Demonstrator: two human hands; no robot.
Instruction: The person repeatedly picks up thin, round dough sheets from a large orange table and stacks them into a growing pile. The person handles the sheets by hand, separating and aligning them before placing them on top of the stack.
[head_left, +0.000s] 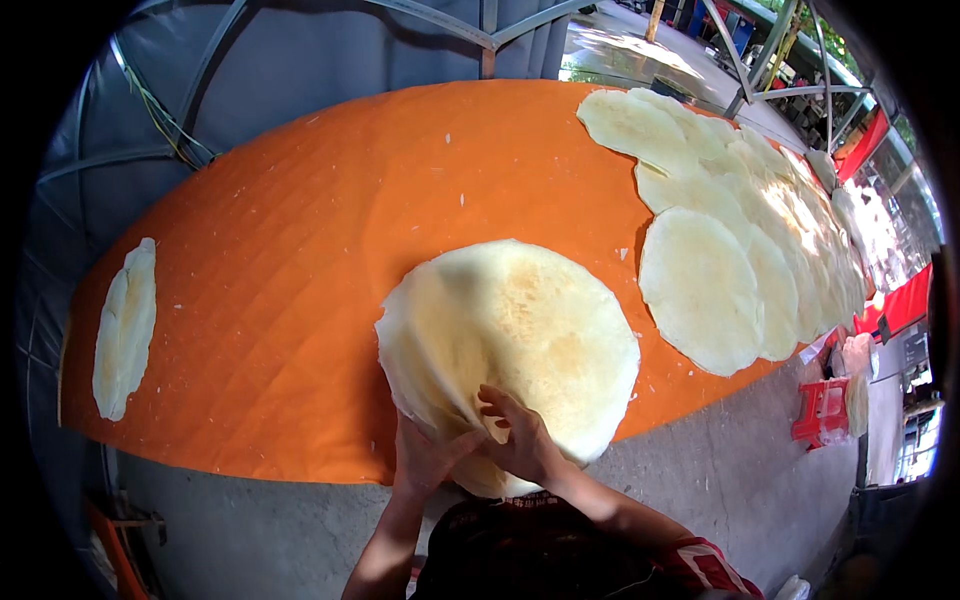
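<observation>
A large, round, pale-yellow flatbread (pixel 560 340), thin and browned in patches, lies at the near side of an orange-covered table (pixel 300 300). Its near edge hangs over toward my body, and its left part is creased into folds. My left hand (pixel 425 455) grips the sheet at the near left edge, thumb on top and the other fingers mostly hidden beneath it. Close beside it, my right hand (pixel 522 440) has curled fingers pinching the sheet near the folds. Whether it is one layer or several, I cannot tell.
Several round flatbreads (pixel 700 290) overlap across the table's right end. One folded flatbread (pixel 127 330) lies at the far left. A red plastic stool (pixel 822 412) with bags on it stands off the right side. Behind the table, metal bars (pixel 430 15) cross a grey sheet.
</observation>
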